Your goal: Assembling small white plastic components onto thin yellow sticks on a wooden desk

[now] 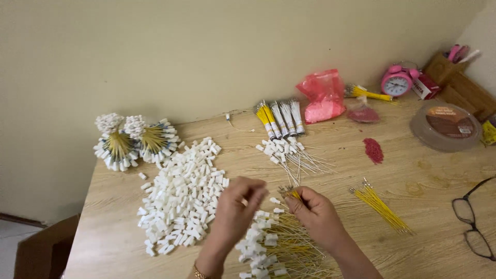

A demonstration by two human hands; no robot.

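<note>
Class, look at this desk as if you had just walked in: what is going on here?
A person sits at a wooden table, both hands over a heap of yellow wires with white plugs. The right hand pinches a small bunch of yellow wires by its tips. The left hand is curled beside it, at the edge of a big pile of loose white plugs. Finished bundles lie at the far left corner. A pink alarm clock and glasses sit to the right.

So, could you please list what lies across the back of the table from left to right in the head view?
Fanned wire bundles → banded wire bundles → pink bag → pink alarm clock → round lidded tub.
</note>
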